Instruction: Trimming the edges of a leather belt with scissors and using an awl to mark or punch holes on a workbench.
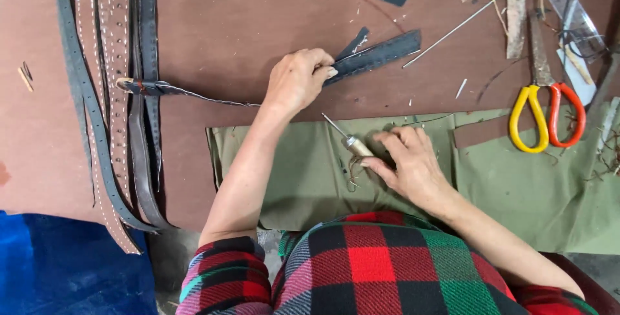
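We've got our left hand (pixel 298 79) pinning the dark leather strap (pixel 378 55) to the brown board (pixel 226 24), right hand (pixel 408 160) gripping an awl (pixel 345 137) over green cloth (pixel 516 186), scissors (pixel 547 111) far right.

— Any packages, labels, signs or screens on this bench?

— None that show. Nothing boxed or wrapped, no tag, no sign, no screen, from the far left to the near right.

— Not 1 printed face anywhere?

— Not that can be made out. The small pale things at the far right are too blurred to tell.
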